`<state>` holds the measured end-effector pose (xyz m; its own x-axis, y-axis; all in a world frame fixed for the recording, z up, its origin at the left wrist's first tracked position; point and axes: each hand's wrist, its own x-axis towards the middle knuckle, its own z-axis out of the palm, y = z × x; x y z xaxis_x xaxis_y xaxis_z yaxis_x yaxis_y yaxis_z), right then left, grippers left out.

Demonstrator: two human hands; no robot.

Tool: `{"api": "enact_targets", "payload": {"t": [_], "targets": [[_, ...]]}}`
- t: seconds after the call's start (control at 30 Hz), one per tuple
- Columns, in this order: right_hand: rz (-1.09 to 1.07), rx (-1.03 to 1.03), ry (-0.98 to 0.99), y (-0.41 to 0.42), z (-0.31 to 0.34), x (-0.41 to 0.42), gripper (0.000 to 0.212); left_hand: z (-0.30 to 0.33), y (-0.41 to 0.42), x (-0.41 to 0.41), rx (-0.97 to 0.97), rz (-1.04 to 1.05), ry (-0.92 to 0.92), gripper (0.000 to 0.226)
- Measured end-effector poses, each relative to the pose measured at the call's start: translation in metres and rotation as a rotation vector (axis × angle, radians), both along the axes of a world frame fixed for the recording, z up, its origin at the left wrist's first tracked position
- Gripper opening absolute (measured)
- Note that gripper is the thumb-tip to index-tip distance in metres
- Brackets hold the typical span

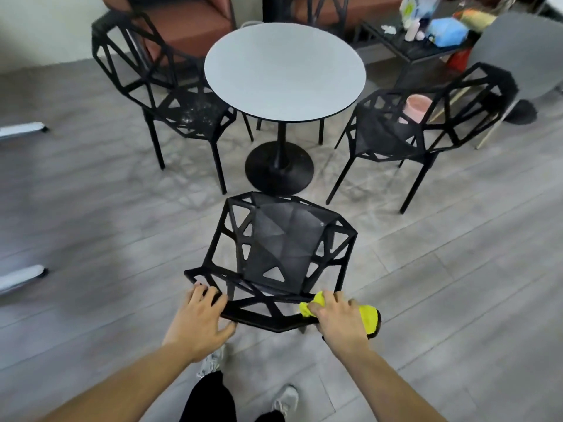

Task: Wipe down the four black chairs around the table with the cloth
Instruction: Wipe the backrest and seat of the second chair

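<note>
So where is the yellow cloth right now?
The yellow cloth is low in the head view, right of centre, held by the right hand on the top back rail of the nearest black chair.

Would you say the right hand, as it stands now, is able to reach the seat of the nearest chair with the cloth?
Probably yes. The right hand presses the yellow cloth on the backrest top of the nearest chair, and nothing lies on the seat or between them.
</note>
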<state>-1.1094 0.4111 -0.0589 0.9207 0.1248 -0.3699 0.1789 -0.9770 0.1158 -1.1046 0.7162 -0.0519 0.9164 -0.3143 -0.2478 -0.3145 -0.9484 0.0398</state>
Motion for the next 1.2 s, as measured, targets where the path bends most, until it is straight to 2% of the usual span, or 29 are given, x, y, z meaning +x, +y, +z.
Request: {"api": "enact_targets", "payload": {"t": [0.2, 0.37, 0.5, 0.6, 0.7, 0.87, 0.97, 1.03, 1.13, 1.2], "targets": [[0.099, -0.101, 0.026, -0.039, 0.007, 0.047, 0.035, -0.002, -0.032, 0.004, 0.003, 0.042, -0.021, 0.062], [0.080, -0.113, -0.026, -0.060, 0.007, 0.088, 0.023, -0.004, -0.059, 0.039, 0.062, 0.103, 0.055, 0.073], [0.063, -0.104, -0.058, -0.074, 0.006, 0.118, 0.027, -0.008, -0.078, 0.063, 0.052, 0.118, 0.059, 0.090], [0.016, -0.090, -0.068, -0.080, 0.005, 0.132, 0.028, -0.014, -0.087, 0.076, 0.045, 0.134, 0.021, 0.091], [-0.009, -0.022, -0.081, -0.084, 0.006, 0.139, 0.035, -0.015, -0.089, 0.086, 0.054, 0.124, 0.046, 0.100], [-0.318, 0.271, 0.022, -0.075, 0.016, 0.139, 0.061, -0.011, -0.091, 0.093, 0.065, 0.141, 0.076, 0.093], [-0.359, 0.364, 0.128, -0.079, 0.019, 0.137, 0.073, -0.005, -0.092, 0.094, 0.068, 0.128, 0.095, 0.109], [-0.339, 0.358, 0.141, -0.084, 0.020, 0.136, 0.074, 0.000, -0.093, 0.094, 0.094, 0.117, 0.149, 0.114], [-0.384, 0.347, 0.043, -0.083, 0.029, 0.132, 0.067, 0.006, -0.093, 0.099, 0.076, 0.100, 0.200, 0.103], [-0.412, 0.376, -0.042, -0.072, 0.040, 0.128, 0.063, 0.016, -0.087, 0.103, 0.031, 0.086, 0.165, 0.097]]}}
